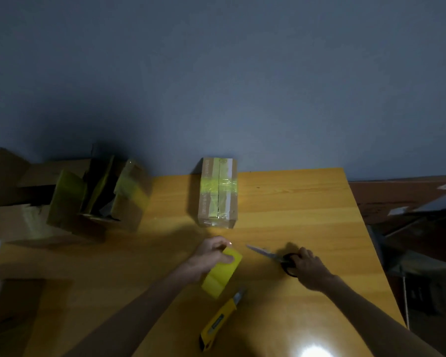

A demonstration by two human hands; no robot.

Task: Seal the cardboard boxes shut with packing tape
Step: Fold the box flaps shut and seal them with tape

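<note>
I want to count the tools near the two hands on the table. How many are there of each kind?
Yellow tape roll: 1, held in the left hand
Scissors: 1, the right hand grips the handles
Yellow utility knife: 1, lying untouched
Total: 3

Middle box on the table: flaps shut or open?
Shut. The box has both top flaps lying flat and meeting at a centre seam, with a yellow tape strip stuck across that seam.
</note>
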